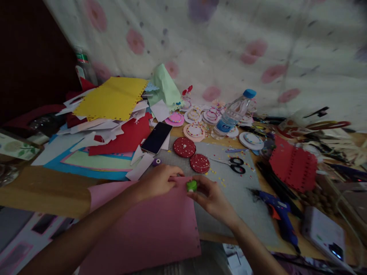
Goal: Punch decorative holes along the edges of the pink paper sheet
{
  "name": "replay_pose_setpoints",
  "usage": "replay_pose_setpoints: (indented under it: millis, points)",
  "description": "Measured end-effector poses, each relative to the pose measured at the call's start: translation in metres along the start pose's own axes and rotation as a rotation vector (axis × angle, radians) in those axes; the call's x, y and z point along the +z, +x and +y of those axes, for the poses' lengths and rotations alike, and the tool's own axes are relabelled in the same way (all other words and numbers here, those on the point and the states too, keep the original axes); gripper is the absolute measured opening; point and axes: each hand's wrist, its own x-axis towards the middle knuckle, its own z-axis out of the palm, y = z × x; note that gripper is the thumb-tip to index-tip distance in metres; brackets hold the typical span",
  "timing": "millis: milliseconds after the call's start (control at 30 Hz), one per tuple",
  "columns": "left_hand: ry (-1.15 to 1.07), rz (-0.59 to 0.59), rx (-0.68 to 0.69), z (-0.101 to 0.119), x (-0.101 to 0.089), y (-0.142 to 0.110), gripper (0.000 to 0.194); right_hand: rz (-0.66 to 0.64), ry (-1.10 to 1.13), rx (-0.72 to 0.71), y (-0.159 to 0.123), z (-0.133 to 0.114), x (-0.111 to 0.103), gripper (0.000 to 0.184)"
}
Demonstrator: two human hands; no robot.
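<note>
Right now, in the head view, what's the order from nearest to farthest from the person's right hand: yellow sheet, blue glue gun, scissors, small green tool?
From the right hand:
1. Small green tool: in its grip.
2. Scissors: just beyond the hand, slightly right.
3. Blue glue gun: farther right.
4. Yellow sheet: far left, toward the back.

I am working in what looks like a home craft spot: a floral cloth (229, 61) is hanging along the table's (43, 191) back edge, coloured paper (114, 99) is lying heaped toward its back left corner, and a hot-glue gun (283, 218) is resting near its front right corner.
</note>
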Motion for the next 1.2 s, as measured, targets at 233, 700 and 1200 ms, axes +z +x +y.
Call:
replay_pose_setpoints:
  millis: [233,700,1200]
  points:
    - [-0.072,-0.061,-0.009,0.005,-0.004,-0.001,0.032,0.021,-0.061,-0.003,0.0,-0.002,0.0,0.023]
    - [0.146,-0.088,-0.008,0.024,0.02,0.015,0.03,0.061,-0.091,-0.069,0.003,0.008,0.005,0.022]
    - [0.16,-0.117,0.0,0.004,-0.001,0.012,0.048,-0.027,-0.024,-0.025,0.005,0.007,-0.001,0.031]
